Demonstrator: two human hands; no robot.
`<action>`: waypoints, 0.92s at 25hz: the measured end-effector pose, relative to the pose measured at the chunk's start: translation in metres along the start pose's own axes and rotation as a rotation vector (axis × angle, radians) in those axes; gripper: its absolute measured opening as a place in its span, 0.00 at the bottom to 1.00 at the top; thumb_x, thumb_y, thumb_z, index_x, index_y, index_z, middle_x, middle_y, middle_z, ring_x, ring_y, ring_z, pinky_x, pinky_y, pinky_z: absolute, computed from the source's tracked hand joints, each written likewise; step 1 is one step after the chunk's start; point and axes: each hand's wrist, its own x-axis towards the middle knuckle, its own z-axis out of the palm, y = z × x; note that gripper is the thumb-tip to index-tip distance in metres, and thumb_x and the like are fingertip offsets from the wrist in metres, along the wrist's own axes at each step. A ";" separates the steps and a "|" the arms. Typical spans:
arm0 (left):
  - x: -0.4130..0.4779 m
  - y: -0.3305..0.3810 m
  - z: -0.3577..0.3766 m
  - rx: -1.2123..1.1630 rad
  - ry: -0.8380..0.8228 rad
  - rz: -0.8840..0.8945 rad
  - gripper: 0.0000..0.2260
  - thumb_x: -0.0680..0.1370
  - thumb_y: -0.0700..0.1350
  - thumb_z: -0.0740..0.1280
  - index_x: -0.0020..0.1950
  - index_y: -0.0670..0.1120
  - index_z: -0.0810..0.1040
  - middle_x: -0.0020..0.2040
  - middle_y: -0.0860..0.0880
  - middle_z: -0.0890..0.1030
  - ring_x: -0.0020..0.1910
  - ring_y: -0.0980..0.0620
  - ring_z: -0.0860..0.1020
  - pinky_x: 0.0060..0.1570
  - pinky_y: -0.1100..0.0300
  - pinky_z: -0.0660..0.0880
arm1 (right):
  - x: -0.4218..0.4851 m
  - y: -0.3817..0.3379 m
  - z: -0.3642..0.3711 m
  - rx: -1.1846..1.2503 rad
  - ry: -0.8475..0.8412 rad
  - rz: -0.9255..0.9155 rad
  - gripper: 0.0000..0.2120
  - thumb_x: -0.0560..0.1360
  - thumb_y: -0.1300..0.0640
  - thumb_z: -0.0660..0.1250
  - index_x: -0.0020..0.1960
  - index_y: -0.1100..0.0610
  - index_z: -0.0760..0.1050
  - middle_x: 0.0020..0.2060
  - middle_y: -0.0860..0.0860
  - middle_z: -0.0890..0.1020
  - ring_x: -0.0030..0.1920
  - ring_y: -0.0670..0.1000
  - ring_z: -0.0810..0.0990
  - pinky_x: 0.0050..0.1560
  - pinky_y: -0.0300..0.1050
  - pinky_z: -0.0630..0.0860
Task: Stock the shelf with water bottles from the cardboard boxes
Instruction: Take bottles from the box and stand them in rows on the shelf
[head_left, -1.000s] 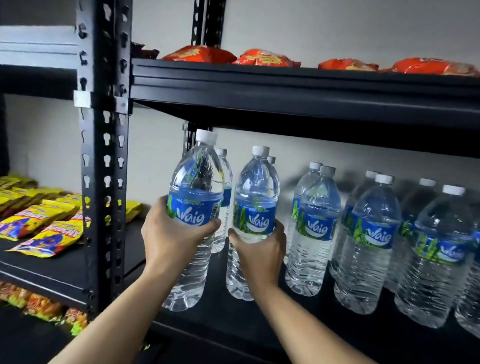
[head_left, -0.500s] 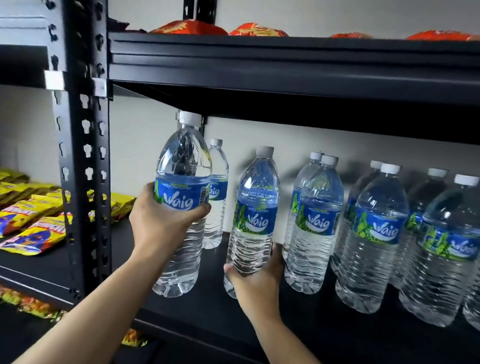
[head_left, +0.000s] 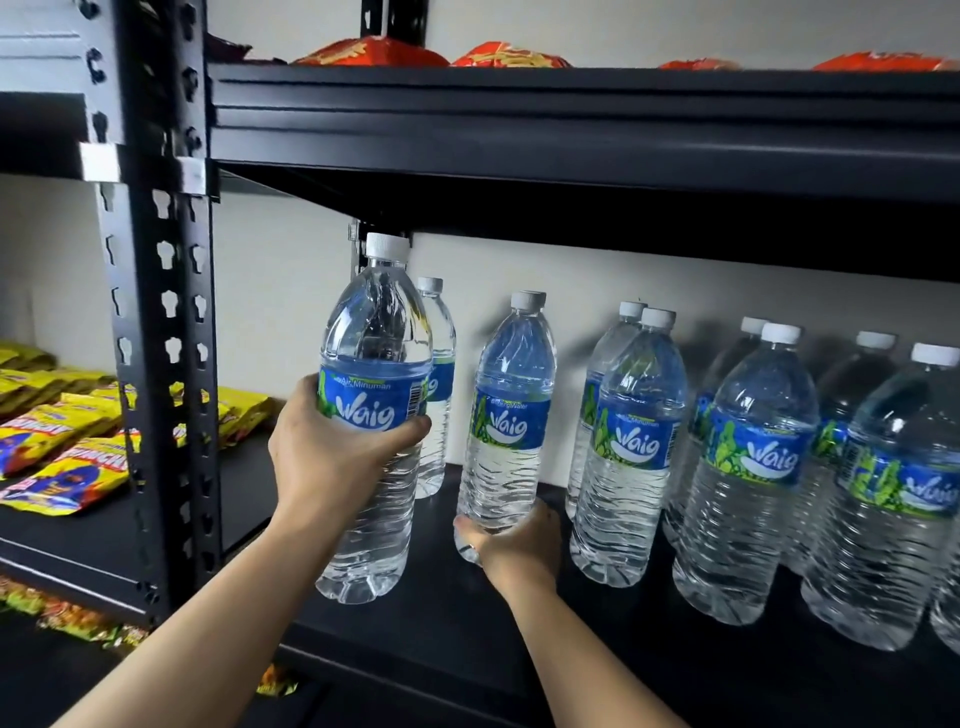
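My left hand (head_left: 332, 457) grips a clear water bottle (head_left: 376, 364) with a blue label and white cap, held upright over the front left of the black shelf (head_left: 467, 634). My right hand (head_left: 514, 545) wraps the base of a second bottle (head_left: 511, 410), which leans slightly right, further back on the shelf. Another bottle (head_left: 439, 374) stands behind the left one. Several more bottles (head_left: 748, 467) stand in rows to the right. No cardboard box is in view.
The upper shelf (head_left: 571, 114) hangs just above the bottle caps and carries red snack packets (head_left: 374, 52). A black slotted upright (head_left: 161, 338) stands at the left. Yellow snack packets (head_left: 62, 452) lie on the neighbouring left shelf.
My right hand has slid from the second bottle's label down to its base, and that bottle has gone further back. The left bottle stays in my left hand.
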 end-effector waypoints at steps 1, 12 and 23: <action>0.001 -0.001 0.000 0.005 0.001 0.005 0.29 0.54 0.57 0.82 0.49 0.52 0.75 0.43 0.53 0.82 0.46 0.48 0.81 0.52 0.46 0.79 | 0.002 -0.002 -0.001 -0.028 0.007 0.001 0.40 0.62 0.40 0.79 0.66 0.57 0.70 0.62 0.51 0.72 0.63 0.53 0.75 0.59 0.47 0.73; 0.005 -0.009 0.000 0.019 -0.020 0.003 0.29 0.53 0.58 0.81 0.48 0.52 0.75 0.43 0.52 0.82 0.45 0.48 0.81 0.50 0.47 0.79 | 0.008 0.007 0.000 -0.125 -0.067 -0.026 0.46 0.58 0.30 0.74 0.68 0.53 0.68 0.64 0.49 0.71 0.64 0.51 0.74 0.62 0.52 0.74; 0.015 -0.011 0.012 0.012 -0.029 0.002 0.29 0.56 0.55 0.84 0.51 0.49 0.75 0.44 0.52 0.83 0.46 0.47 0.81 0.51 0.46 0.79 | -0.001 0.032 -0.022 -0.218 -0.179 -0.274 0.34 0.67 0.35 0.72 0.67 0.49 0.67 0.62 0.45 0.78 0.64 0.50 0.77 0.64 0.45 0.72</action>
